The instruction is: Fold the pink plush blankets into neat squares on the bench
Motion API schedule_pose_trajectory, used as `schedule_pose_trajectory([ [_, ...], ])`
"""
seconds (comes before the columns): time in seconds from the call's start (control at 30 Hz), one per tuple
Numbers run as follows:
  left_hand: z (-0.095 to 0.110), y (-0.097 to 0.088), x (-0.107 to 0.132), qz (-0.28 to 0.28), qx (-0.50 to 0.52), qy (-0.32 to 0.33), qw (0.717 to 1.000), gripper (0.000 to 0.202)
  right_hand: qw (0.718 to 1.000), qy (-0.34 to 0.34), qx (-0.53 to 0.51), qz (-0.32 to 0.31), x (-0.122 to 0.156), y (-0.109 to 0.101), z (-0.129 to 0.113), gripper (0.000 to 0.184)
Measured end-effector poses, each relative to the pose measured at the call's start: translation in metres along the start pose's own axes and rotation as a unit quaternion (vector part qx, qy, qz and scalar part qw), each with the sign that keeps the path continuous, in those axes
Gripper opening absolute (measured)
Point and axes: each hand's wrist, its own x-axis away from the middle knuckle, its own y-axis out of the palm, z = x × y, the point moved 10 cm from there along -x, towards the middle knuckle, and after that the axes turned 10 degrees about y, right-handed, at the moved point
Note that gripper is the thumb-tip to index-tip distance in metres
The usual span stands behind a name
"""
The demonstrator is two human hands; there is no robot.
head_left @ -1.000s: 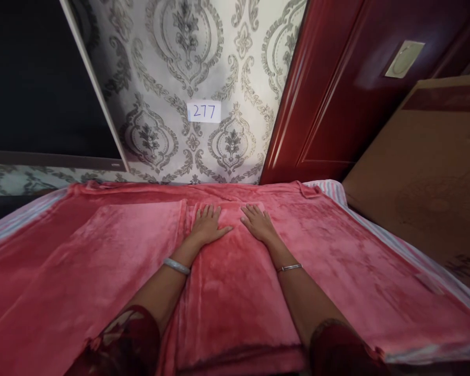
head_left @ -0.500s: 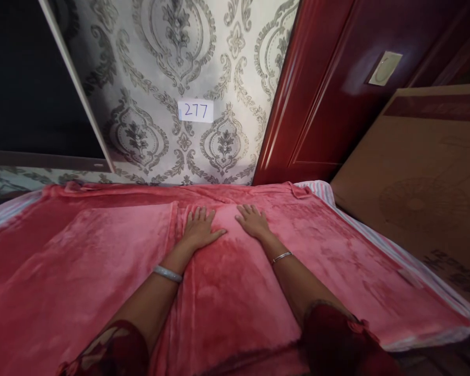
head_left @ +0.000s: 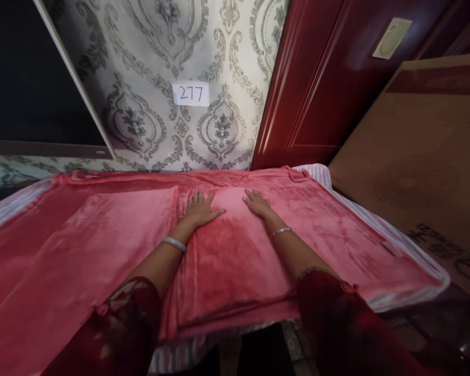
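A plush pink-red blanket (head_left: 235, 261) lies spread and partly folded, with two folded edges running side by side left of the middle. My left hand (head_left: 199, 208) rests flat on it beside those edges, fingers stretched and thumb pointing right. Palm down, my right hand (head_left: 257, 202) lies on the same blanket a little to the right, its fingers spread. Neither hand grips the cloth. A striped cloth (head_left: 319, 175) shows from under the blanket along its borders.
Behind the blanket stands a patterned wall with a paper label (head_left: 191, 94) reading 277. A dark screen (head_left: 35, 78) is at upper left. To the right are a dark red door panel (head_left: 317, 83) and a large cardboard box (head_left: 419, 151).
The view has tilted down, so the blanket's front edge and the floor below now show. My right hand has shifted slightly right over the blanket; my left stays nearly in place.
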Motion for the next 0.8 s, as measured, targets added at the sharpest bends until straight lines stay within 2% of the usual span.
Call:
schedule_pose_trajectory([
  [0.1, 0.004, -0.011, 0.002, -0.032, 0.011, -0.01, 0.999, 0.094, 1.0, -0.006, 0.0, 0.014, 0.025, -0.012, 0.006, 0.061],
  [0.17, 0.013, -0.025, 0.013, -0.038, 0.012, -0.021, 0.999, 0.089, 0.999, -0.019, 0.003, 0.039, 0.053, -0.018, 0.005, 0.06],
  [0.23, 0.032, -0.039, 0.034, -0.021, 0.003, -0.004, 1.0, 0.086, 0.997, -0.052, 0.01, 0.059, 0.086, -0.017, -0.003, 0.059],
  [0.3, 0.06, -0.044, 0.065, 0.003, -0.006, 0.051, 0.999, 0.086, 0.992, -0.105, 0.026, 0.068, 0.124, -0.007, -0.019, 0.057],
  [0.4, 0.095, -0.023, 0.118, 0.007, -0.015, 0.129, 0.991, 0.092, 0.98, -0.179, 0.06, 0.056, 0.172, 0.019, -0.043, 0.056],
  [0.5, 0.103, 0.004, 0.151, 0.01, -0.03, 0.144, 0.989, 0.095, 0.974, -0.202, 0.083, 0.052, 0.192, 0.038, -0.051, 0.057],
  [0.6, 0.101, 0.014, 0.155, 0.018, -0.04, 0.144, 0.989, 0.095, 0.976, -0.184, 0.101, 0.059, 0.186, 0.038, -0.032, 0.058],
  [0.8, 0.102, 0.016, 0.15, -0.017, -0.018, 0.132, 0.991, 0.1, 0.994, -0.051, 0.081, 0.048, 0.152, 0.027, 0.068, 0.061],
])
